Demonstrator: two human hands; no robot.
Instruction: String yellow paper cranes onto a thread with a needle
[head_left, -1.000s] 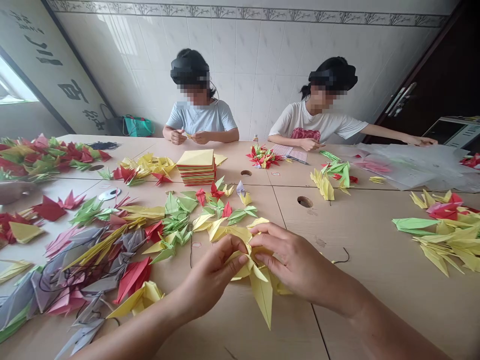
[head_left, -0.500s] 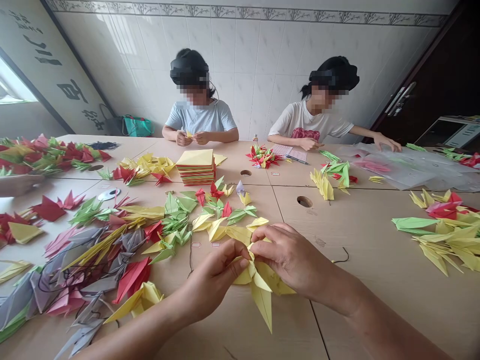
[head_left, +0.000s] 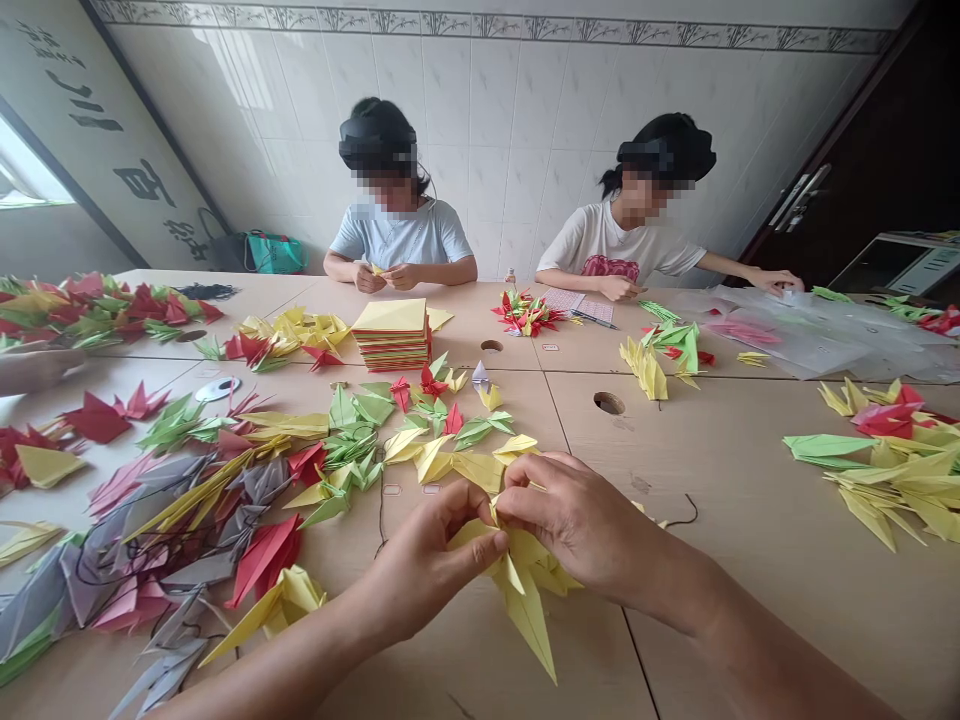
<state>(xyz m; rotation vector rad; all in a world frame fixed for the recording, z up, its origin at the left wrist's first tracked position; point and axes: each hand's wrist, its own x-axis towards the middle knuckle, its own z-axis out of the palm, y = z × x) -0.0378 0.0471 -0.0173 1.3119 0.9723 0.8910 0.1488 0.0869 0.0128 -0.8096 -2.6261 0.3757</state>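
Between my hands is a yellow origami crane [head_left: 526, 610], one pointed wing hanging down toward me. My left hand [head_left: 442, 555] pinches its upper part with thumb and finger. From the other side my right hand [head_left: 562, 515] grips the same spot, its fingers pressed together; the exact hold is partly hidden. More yellow cranes [head_left: 431, 462] lie in a row just beyond my fingers. A black cord [head_left: 382, 500] runs down from that row on the left, and a short cord end [head_left: 686, 515] sticks out on the right.
Heaped folded paper cranes [head_left: 202, 500] in several colours cover the left side. Beyond them stands a stack of square paper [head_left: 392, 335]. Another yellow and green pile [head_left: 892, 470] lies at right, near plastic sheets [head_left: 840, 330]. Two people sit opposite; a hand [head_left: 37, 372] reaches in from the left.
The yellow crane has tilted slightly, its hanging wing tip shifting down and right. My left thumb has moved a little to the right. The right-hand person's outstretched hand has shifted over the plastic.
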